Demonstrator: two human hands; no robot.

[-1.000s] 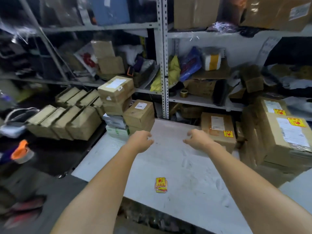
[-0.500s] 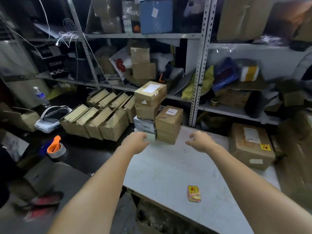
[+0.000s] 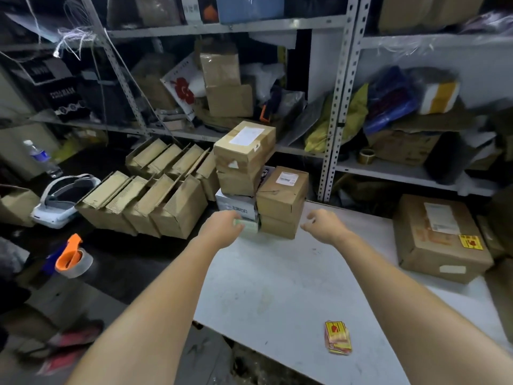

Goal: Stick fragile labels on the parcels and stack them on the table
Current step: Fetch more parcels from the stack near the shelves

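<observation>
A stack of unlabelled parcels stands at the far left corner of the white table (image 3: 277,295): a tall brown box (image 3: 244,145) on top, a white box (image 3: 236,205) and a thin green-white box (image 3: 248,227) below, and a brown box (image 3: 281,195) beside them. My left hand (image 3: 222,227) touches the thin green-white box at the stack's base. My right hand (image 3: 323,225) hovers just right of the stack, fingers curled and apart, holding nothing. A pile of yellow-red fragile labels (image 3: 337,337) lies near the table's front edge. A labelled parcel (image 3: 438,237) sits at the right.
Metal shelving (image 3: 336,107) full of boxes and bags rises behind the table. Rows of flat cardboard boxes (image 3: 144,201) lie on a dark surface to the left, with an orange tape dispenser (image 3: 72,257), a white headset (image 3: 65,198) and a water bottle (image 3: 41,158).
The view has swung left, so the parcel stack sits nearer the centre. Both hands have reached forward to the stack; my left hand now touches its lowest box.
</observation>
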